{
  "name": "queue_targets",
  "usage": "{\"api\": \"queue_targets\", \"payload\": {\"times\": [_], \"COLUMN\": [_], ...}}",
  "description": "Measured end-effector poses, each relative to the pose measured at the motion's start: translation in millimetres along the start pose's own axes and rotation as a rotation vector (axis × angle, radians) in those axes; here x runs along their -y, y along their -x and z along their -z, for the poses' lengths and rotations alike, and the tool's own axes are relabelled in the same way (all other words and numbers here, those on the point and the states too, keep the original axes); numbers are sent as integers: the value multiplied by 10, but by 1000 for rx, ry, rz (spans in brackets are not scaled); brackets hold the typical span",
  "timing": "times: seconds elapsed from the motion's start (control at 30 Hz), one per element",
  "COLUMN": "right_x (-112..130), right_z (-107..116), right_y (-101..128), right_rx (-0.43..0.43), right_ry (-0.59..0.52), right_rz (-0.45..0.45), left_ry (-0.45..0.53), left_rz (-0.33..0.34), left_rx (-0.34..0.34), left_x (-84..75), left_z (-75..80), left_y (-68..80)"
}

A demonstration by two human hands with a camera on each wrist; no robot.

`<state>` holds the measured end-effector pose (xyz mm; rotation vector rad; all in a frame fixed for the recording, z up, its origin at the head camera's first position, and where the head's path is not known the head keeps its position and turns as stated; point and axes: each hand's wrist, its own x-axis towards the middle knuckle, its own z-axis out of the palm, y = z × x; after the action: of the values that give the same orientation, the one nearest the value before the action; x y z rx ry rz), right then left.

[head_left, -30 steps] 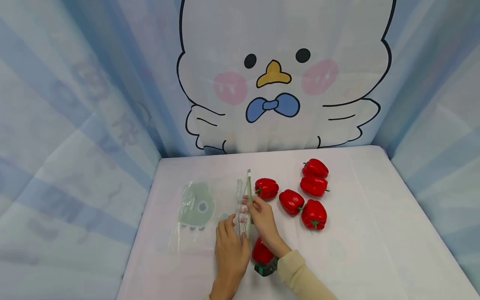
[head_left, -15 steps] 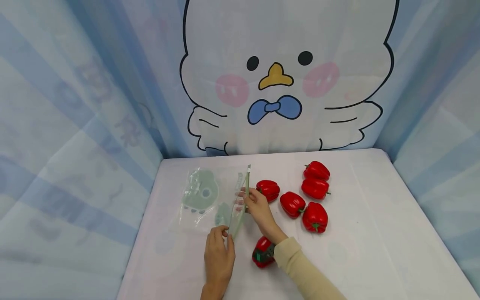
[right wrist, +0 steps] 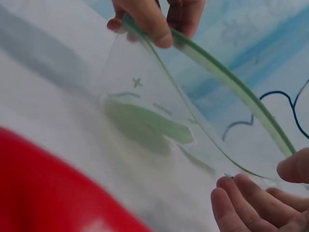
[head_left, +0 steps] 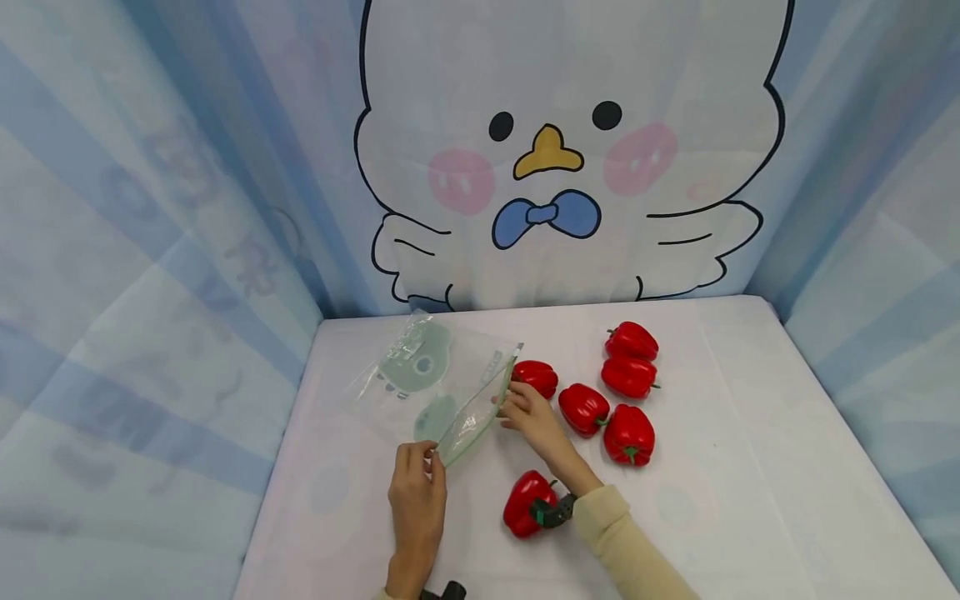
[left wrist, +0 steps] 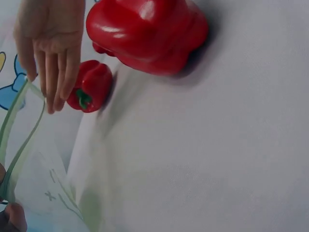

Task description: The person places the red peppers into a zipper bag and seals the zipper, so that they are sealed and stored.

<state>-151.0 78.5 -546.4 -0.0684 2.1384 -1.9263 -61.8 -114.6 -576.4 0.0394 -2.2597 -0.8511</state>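
A clear zip bag [head_left: 468,417] with a green cartoon print is held up off the table, its mouth gaping between its two green-edged lips. My left hand [head_left: 417,487] pinches the near end of the mouth, thumb against fingers, as the right wrist view shows with the left hand [right wrist: 159,19] at the top. At the far end is my right hand [head_left: 531,417]; in the right wrist view its thumb touches one lip and its fingertips [right wrist: 231,183] the other. A red bell pepper [head_left: 527,504] lies on the table beside the right wrist. No pepper shows inside the bag.
Several more red bell peppers [head_left: 628,433] lie right of the bag; one of them, a pepper [head_left: 536,377], is just behind the right hand. A white cloth covers the table [head_left: 750,467]. Printed curtains [head_left: 150,250] enclose the back and sides.
The left hand has moved left and a little nearer, the right hand slightly right, and the bag's mouth has spread wider. The bag's bottom has swung toward the back.
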Motion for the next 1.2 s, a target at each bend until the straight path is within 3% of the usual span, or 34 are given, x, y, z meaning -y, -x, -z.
{"api": "queue_targets", "payload": {"times": [0.33,0.6,0.77,0.9,1.2], "right_x": [-94,-177,-242,-311,-371], "right_z": [217,389,501,538,563], "right_y": [357,610,716,766,838], "right_rx": [66,284,432,495,548], "right_ry": [192,380,381,385,415], "right_rz": [73,70,3,-39,-26], "left_ry": [26,44,47,55,48], "left_rz": [35,5,-76,-121,-116], "left_rx": [-78,-152,-244,-305,-300], "left_x": [65,140,188,193,163], "left_z": [61,198,246,257,234], "left_y": [-110,-228,-271,-295,-275]}}
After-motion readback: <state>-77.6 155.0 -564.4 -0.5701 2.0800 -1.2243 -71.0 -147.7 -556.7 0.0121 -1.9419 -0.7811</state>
